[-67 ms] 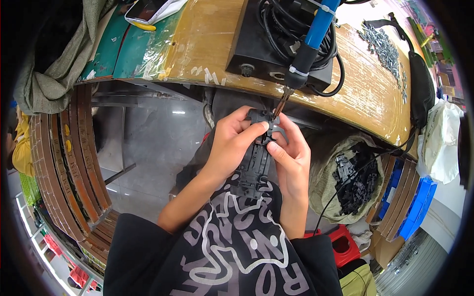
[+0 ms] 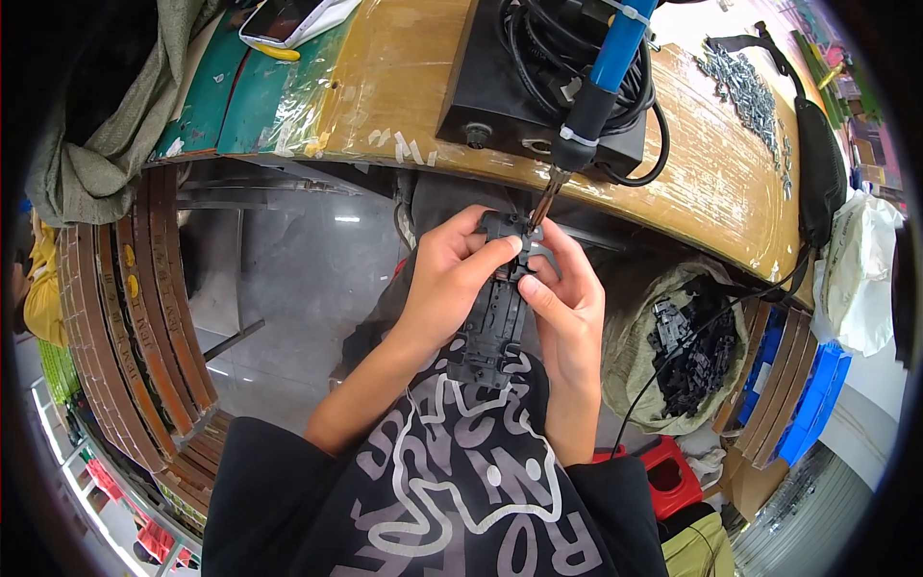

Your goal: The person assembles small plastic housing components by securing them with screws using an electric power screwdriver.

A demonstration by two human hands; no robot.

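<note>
I see both hands pinching a long black plastic part [image 2: 498, 308] below the bench [image 2: 404, 87] edge: the left hand [image 2: 452, 279] has its grip pressed on the upper end, the right hand [image 2: 567, 308] clamps the side. The blue-handled soldering iron [image 2: 586, 106] tip meets the part's top, just beside the fingertips [image 2: 511, 245]. A slip there could burn skin, I judge, or melt the plastic.

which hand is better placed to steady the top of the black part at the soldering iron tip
Left, probably. The left hand already has fingers across the top of the black plastic part, right by the soldering iron tip. The right hand grips lower along its side.
</note>
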